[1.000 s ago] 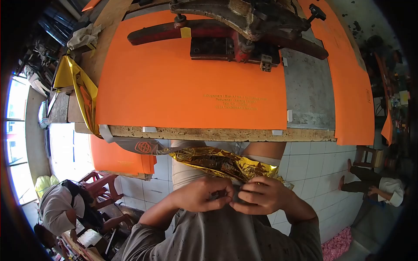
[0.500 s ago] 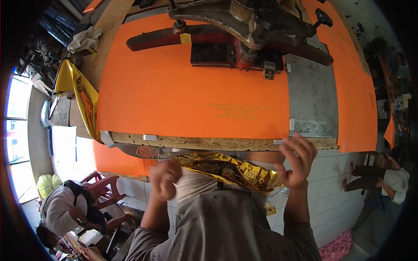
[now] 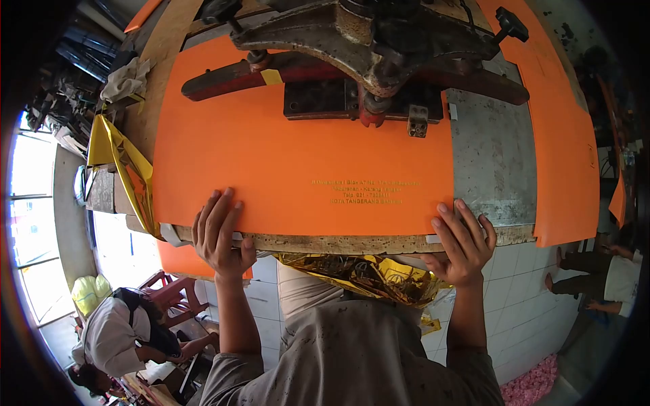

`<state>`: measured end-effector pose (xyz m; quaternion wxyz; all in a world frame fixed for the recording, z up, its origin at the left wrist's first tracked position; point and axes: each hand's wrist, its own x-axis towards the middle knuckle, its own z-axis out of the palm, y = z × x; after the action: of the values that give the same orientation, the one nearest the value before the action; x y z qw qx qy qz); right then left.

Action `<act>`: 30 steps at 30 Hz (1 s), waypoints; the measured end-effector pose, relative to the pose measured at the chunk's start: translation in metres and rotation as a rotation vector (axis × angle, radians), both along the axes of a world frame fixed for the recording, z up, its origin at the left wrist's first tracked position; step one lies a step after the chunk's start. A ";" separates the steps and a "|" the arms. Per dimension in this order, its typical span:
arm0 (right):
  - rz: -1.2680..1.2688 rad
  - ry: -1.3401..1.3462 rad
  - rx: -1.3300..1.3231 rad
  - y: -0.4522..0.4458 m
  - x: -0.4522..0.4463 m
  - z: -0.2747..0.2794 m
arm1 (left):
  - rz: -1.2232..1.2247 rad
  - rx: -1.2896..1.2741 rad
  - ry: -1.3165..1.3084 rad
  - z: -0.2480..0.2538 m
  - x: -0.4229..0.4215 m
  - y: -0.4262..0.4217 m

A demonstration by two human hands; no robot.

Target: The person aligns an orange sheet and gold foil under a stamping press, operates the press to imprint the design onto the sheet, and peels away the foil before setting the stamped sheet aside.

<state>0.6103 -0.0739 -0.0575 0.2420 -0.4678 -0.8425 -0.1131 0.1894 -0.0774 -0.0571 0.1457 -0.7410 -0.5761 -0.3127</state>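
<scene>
A large orange sheet [image 3: 271,155] lies flat on the work board, with several lines of small gold lettering [image 3: 365,192] near its right front. My left hand [image 3: 222,237] rests at the sheet's front edge, fingers stretched over the orange surface and thumb apart. At the front right corner, my right hand [image 3: 463,245] lies with spread fingers, their tips touching the sheet and the grey metal plate [image 3: 491,155] beside it. Crumpled gold foil [image 3: 365,274] hangs below the board's front edge, between my wrists. Above the sheet's far part stands a dark press [image 3: 352,68] with a red crossbar.
More orange sheets [image 3: 565,169] are at the right. Yellow-gold foil [image 3: 128,169] drapes at the left. A worn wooden edge [image 3: 325,243] borders the board's front. One person [image 3: 122,331] sits at lower left; another person [image 3: 609,277] is at far right.
Both hands, previously raised in front of the board, have come forward onto the sheet's front edge. My left hand's curled fingers have straightened. The camera view has shifted slightly.
</scene>
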 end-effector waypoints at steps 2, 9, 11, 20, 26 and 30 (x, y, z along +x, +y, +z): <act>-0.008 -0.007 0.013 0.001 0.000 -0.001 | -0.005 0.006 -0.003 -0.001 0.001 0.001; -0.015 -0.016 0.026 0.000 0.001 -0.003 | 0.013 0.028 0.012 -0.003 0.002 0.002; -0.012 -0.018 0.022 0.000 0.002 -0.003 | 0.018 0.043 0.009 -0.003 0.002 0.003; -0.006 -0.019 0.011 -0.001 0.003 -0.002 | 0.024 -0.019 0.016 -0.002 0.002 0.000; -0.003 -0.014 -0.009 -0.002 0.003 -0.001 | 0.027 -0.019 0.016 -0.001 0.003 0.001; -0.005 -0.016 -0.018 -0.002 0.004 -0.001 | 0.043 0.008 0.000 -0.004 0.003 0.001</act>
<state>0.6138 -0.0761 -0.0583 0.2307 -0.4714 -0.8441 -0.1098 0.1922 -0.0768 -0.0612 0.1554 -0.7281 -0.5904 -0.3117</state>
